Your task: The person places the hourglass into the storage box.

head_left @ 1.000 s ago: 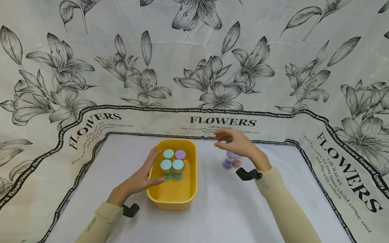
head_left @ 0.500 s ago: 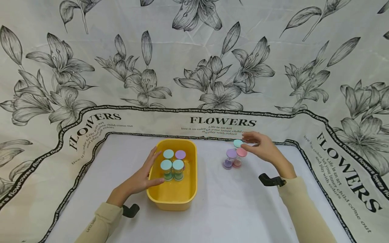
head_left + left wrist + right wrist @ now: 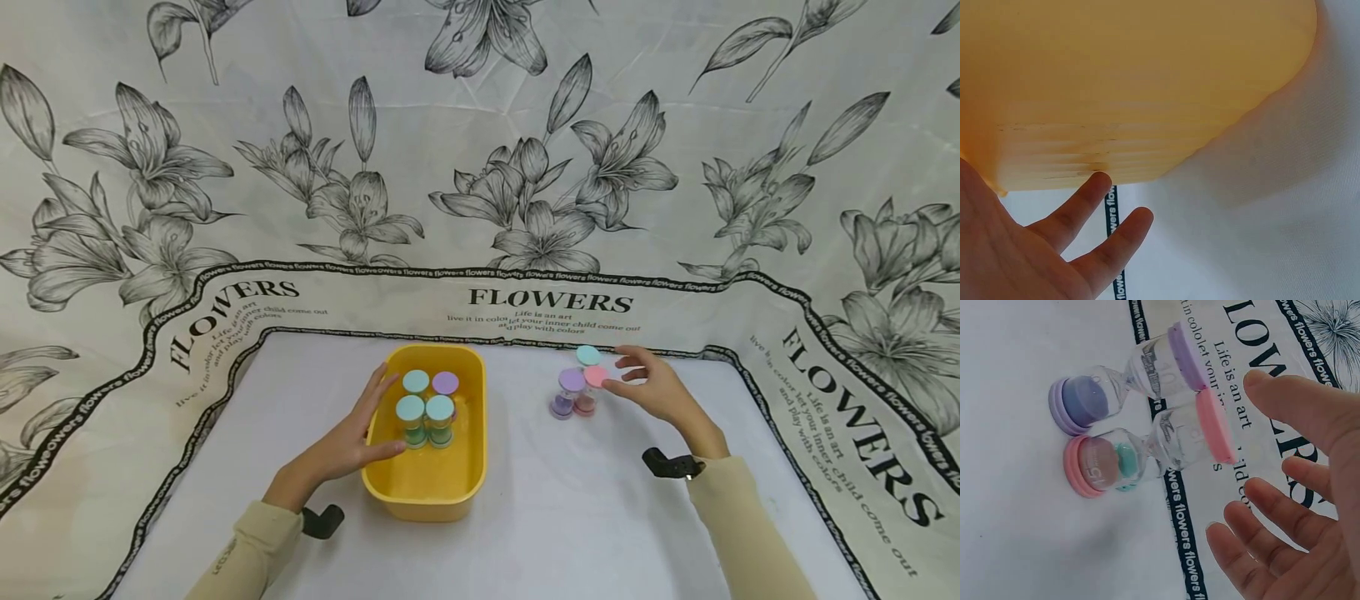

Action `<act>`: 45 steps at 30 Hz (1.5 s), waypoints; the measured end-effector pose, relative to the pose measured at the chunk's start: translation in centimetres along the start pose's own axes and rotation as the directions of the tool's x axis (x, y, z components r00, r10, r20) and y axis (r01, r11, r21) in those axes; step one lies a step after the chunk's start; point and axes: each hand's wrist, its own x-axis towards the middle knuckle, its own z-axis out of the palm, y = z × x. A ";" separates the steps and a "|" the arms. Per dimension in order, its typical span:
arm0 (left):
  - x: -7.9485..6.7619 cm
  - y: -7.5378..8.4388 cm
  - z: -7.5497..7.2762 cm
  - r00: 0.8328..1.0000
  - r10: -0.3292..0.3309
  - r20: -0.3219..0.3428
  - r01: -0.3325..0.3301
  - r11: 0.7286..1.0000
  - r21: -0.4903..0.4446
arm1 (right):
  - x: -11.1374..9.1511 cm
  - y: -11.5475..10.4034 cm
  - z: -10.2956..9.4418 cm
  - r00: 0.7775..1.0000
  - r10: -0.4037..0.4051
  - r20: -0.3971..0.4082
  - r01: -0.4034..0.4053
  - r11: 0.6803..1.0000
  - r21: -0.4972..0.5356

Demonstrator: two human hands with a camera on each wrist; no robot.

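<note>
My left hand point(image 3: 347, 433) rests at the left rim of a yellow tub point(image 3: 424, 511). In the left wrist view its spread fingers point(image 3: 1124, 240) lie along the outer wall. Inside the tub stand three mint-capped sand timers point(image 3: 439, 408) and a purple-capped one point(image 3: 446, 382). To the right, my right hand point(image 3: 660, 390) hovers beside a pink sand timer point(image 3: 597, 377), thumb and fingers apart with nothing between them. Touching the pink one is a purple sand timer point(image 3: 1088, 400); behind them stands a mint one point(image 3: 588, 356), mostly hidden in the right wrist view.
White cloth point(image 3: 525, 533) covers the table. A floral curtain point(image 3: 480, 167) with a black lettered border rises close behind the timers. A black wrist camera mount point(image 3: 667, 464) hangs under the right wrist, and a similar mount point(image 3: 323, 521) sits at the left wrist.
My right hand has moved right and then lower, from over the sand timers to beside the pink one, uncovering the mint timer behind. The left hand and the tub have stayed put.
</note>
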 end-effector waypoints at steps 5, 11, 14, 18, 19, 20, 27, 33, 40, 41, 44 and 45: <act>-0.1 0.1 0.0 1.000 -0.001 -0.005 0.001 1.000 0.008 | 0.2 0.7 1.5 0.998 0.055 0.008 -0.055 0.998 -0.015; -0.2 0.0 0.0 1.000 -0.004 -0.003 0.004 1.000 0.018 | 0.3 1.2 2.8 0.995 0.100 0.013 -0.100 0.995 0.000; -0.1 -0.1 0.0 1.000 -0.005 -0.001 0.005 1.000 0.013 | 0.3 1.2 3.1 0.996 0.086 0.007 -0.086 0.996 0.015; 0.0 -0.2 -0.1 1.000 -0.009 0.007 0.009 1.000 0.012 | 0.4 1.3 3.4 0.997 0.070 -0.011 -0.069 0.997 0.040; 0.0 -0.2 -0.1 1.000 -0.008 0.008 0.007 1.000 0.014 | 0.5 1.3 3.5 0.997 0.070 -0.014 -0.069 0.997 0.044; 0.0 -0.2 -0.1 1.000 -0.011 0.010 0.011 1.000 0.015 | 0.5 1.4 3.6 0.997 0.076 -0.018 -0.075 0.996 0.048; 0.0 -0.2 -0.1 1.000 0.000 -0.002 0.000 1.000 0.027 | 0.7 1.0 3.6 0.998 0.055 -0.042 -0.053 0.998 0.045; 0.0 -0.2 0.0 1.000 0.005 -0.003 -0.005 0.999 0.035 | 0.3 1.1 2.8 0.998 0.038 -0.055 -0.038 0.999 0.008; 0.0 -0.2 0.0 1.000 0.005 0.001 -0.006 1.000 0.028 | -0.2 1.1 1.7 0.996 0.033 -0.087 -0.032 0.999 0.014; 0.0 -0.1 0.0 1.000 0.005 0.002 -0.005 1.000 0.027 | -0.2 0.9 1.5 0.995 0.030 -0.090 -0.029 0.999 0.018; 0.0 -0.1 0.0 1.000 0.002 0.003 -0.002 1.000 0.027 | -0.3 0.5 1.1 0.995 0.018 -0.098 -0.016 1.000 0.020; 0.0 -0.1 0.0 1.000 0.003 0.003 -0.003 1.000 0.027 | -0.4 0.4 1.0 0.995 0.015 -0.101 -0.013 1.000 0.021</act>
